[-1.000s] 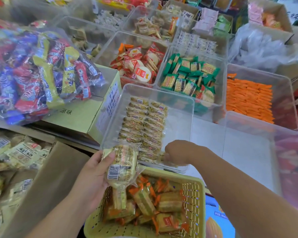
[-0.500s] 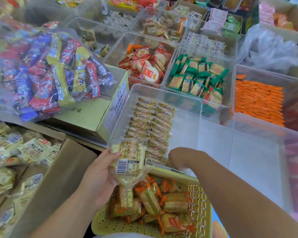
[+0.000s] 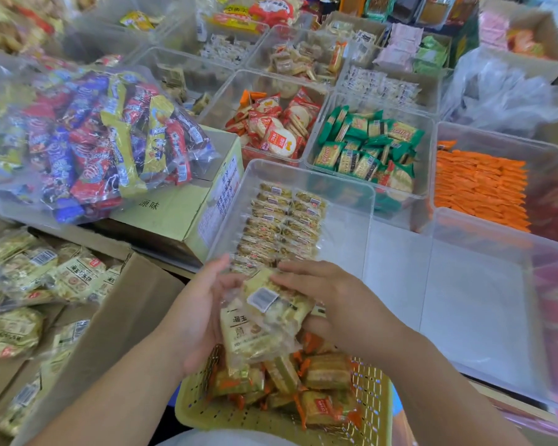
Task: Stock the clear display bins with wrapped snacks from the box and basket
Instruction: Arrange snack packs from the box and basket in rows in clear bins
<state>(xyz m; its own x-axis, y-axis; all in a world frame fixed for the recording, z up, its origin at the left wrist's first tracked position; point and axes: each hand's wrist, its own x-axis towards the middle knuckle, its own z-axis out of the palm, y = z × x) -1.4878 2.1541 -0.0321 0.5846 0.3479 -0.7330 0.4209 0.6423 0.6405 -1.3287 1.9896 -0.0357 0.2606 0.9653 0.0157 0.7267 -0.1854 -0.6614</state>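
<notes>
Stocking is partway. The clear bin (image 3: pixel 345 239) holds 2 neat rows of wrapped snacks (image 3: pixel 284 220) along its left side, and its right half is bare. Just short of the bin's near rim, above the basket (image 3: pixel 372 400), my left hand (image 3: pixel 203 313) cups a stack (image 3: pixel 255 339) while my right hand (image 3: pixel 332 300) pinches the top pack (image 3: pixel 273 299). Left of the bin, the box (image 3: pixel 126 320) looks well filled, so I judge much remains.
</notes>
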